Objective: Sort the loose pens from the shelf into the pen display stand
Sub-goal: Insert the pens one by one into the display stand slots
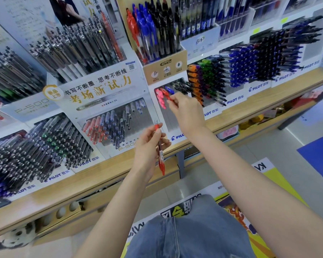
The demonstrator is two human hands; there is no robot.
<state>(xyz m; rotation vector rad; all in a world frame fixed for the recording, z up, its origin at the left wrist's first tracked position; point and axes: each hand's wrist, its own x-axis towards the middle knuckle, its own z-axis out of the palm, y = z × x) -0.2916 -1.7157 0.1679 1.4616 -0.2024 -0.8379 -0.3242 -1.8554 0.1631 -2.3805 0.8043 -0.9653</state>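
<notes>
Left grip: the left hand was closed on a red pen, which was pinched between thumb and curled fingers near its upper end.
Right grip: a second red pen was pinched by the thumb and forefinger tips of the right hand, with the other fingers curled.
Left pose: the hand was held just in front of the shelf, near its front edge, with the forearm rising from below.
Right pose: the arm was stretched forward to the upper left corner of the pen display stand.
Red pen: its long axis was kept near upright, with the tip up and the clip end down.
Second red pen: it was set aslant in the stand, just beside the pink pens. Which way its tip pointed could not be told.
</notes>
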